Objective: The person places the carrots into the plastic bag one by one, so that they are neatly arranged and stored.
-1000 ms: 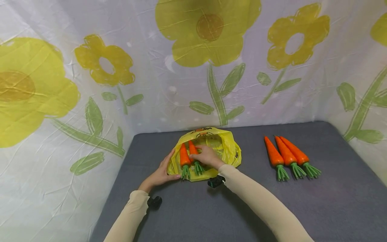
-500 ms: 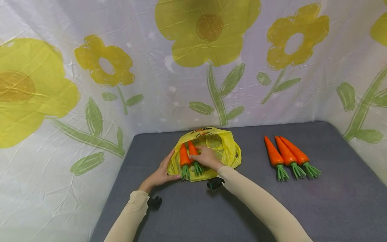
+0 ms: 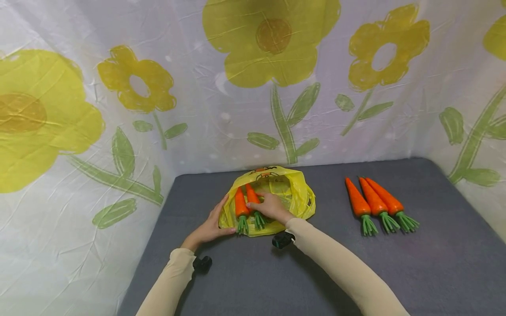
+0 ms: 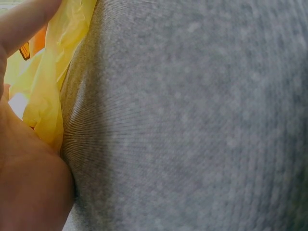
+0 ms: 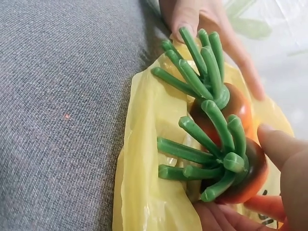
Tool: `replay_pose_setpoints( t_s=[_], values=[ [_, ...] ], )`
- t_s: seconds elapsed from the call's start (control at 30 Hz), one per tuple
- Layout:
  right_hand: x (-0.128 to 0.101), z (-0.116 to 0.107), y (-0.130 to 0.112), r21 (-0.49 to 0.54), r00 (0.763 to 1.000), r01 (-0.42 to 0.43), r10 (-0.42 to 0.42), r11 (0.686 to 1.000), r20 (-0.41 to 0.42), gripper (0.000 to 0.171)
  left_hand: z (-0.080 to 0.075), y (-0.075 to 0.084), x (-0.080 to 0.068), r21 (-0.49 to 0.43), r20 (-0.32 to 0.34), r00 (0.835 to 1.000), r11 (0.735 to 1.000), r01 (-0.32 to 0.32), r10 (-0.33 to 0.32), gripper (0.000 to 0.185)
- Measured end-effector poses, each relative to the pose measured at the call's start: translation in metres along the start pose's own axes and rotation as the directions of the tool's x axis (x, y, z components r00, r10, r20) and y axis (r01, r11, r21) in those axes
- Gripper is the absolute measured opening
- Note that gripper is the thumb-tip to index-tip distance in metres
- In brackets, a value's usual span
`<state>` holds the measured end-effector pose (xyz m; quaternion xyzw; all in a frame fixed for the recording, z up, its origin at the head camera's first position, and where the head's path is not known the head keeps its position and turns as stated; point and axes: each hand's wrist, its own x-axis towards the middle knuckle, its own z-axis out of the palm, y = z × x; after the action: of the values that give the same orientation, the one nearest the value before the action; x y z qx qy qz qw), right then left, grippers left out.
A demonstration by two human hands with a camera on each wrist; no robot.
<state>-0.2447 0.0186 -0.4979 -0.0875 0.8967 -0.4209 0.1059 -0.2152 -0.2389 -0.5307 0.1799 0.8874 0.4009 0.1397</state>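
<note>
A yellow plastic bag lies on its side on the grey surface, its mouth facing me. Inside its left part, two orange toy carrots lie side by side with green tops toward me. My right hand reaches into the mouth and grips the right-hand carrot just below its green top, thumb on one side and fingers on the other. Along the bag's left side, my left hand rests with straight fingers, its thumb at the near rim. In the left wrist view, yellow plastic sits beside that hand.
Three more carrots lie close together on the right of the grey table, green tops toward me. A flower-printed cloth hangs behind the table and at both sides.
Almost nothing differs. The right hand and the carrot it grips have shifted very slightly left; the left hand, the bag and the other carrots keep their places.
</note>
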Motion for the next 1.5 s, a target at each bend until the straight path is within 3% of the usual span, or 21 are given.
replay_pose_setpoints(
  t_s=[0.37, 0.83, 1.1, 1.33, 1.5],
  values=[
    [0.0001, -0.0038, 0.0062, 0.008, 0.999, 0.020, -0.020, 1.000, 0.036, 0.069, -0.0008, 0.0015, 0.0002, -0.002, 0.005, 1.000, 1.000, 0.012, -0.012, 0.112],
    [-0.0038, -0.0018, 0.0024, 0.026, 0.998, 0.035, -0.037, 0.999, 0.047, 0.070, 0.0005, -0.0015, 0.0016, 0.009, -0.009, 0.999, 0.999, -0.044, 0.044, 0.113],
    [-0.0036, -0.0010, 0.0030, 0.041, 0.999, 0.010, -0.012, 0.999, 0.046, 0.069, 0.0004, 0.0011, 0.0000, -0.009, 0.005, 1.000, 1.000, 0.004, -0.004, 0.120],
    [-0.0032, -0.0021, 0.0035, 0.013, 0.998, 0.040, -0.040, 0.999, 0.037, 0.066, 0.0010, 0.0028, -0.0002, -0.011, 0.005, 0.999, 0.999, 0.040, -0.040, 0.125],
    [-0.0033, -0.0029, 0.0031, 0.027, 0.999, 0.031, -0.032, 0.999, 0.043, 0.065, 0.0002, 0.0016, 0.0004, -0.014, 0.005, 1.000, 0.999, 0.029, -0.029, 0.122]
  ],
)
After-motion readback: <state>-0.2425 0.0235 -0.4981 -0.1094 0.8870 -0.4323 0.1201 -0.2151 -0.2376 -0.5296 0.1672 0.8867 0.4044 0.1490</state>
